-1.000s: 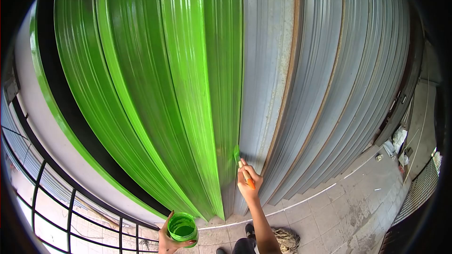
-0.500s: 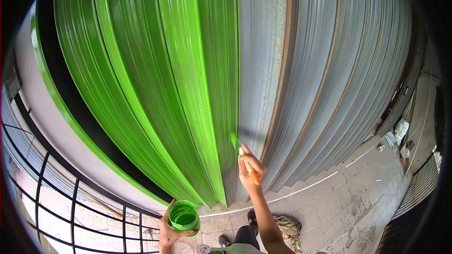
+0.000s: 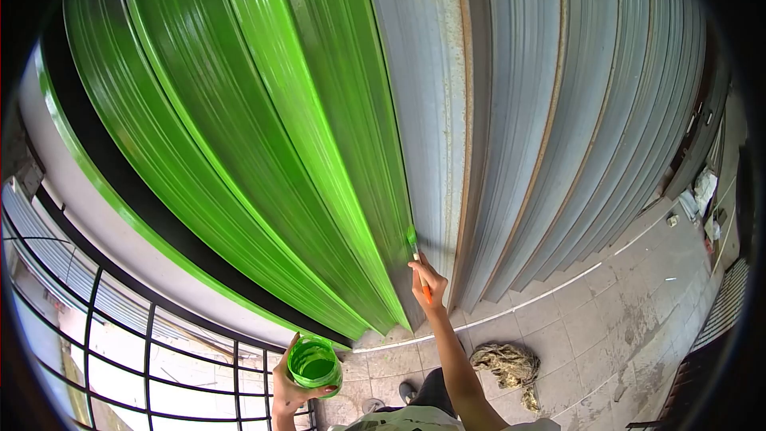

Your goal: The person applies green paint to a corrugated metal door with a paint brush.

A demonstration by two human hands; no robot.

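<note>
Brush [image 3: 416, 259] stands nearly upright in your right hand [image 3: 427, 287], fingers clamped on its handle, bristles up against the shutter [image 3: 495, 112]. Your left hand [image 3: 289, 387] grips the cup [image 3: 313, 365].

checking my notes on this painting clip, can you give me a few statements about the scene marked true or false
1. The right hand holds a paintbrush against the shutter. True.
2. The left hand holds a roller tray. False: it holds a round cup of green paint.
3. The green painted part of the shutter lies to the left of the brush, the bare grey part to its right. True.
4. The brush handle is blue. False: it is orange.
5. A bundle of rags lies on the tiled floor near the person's right arm. True.
</note>
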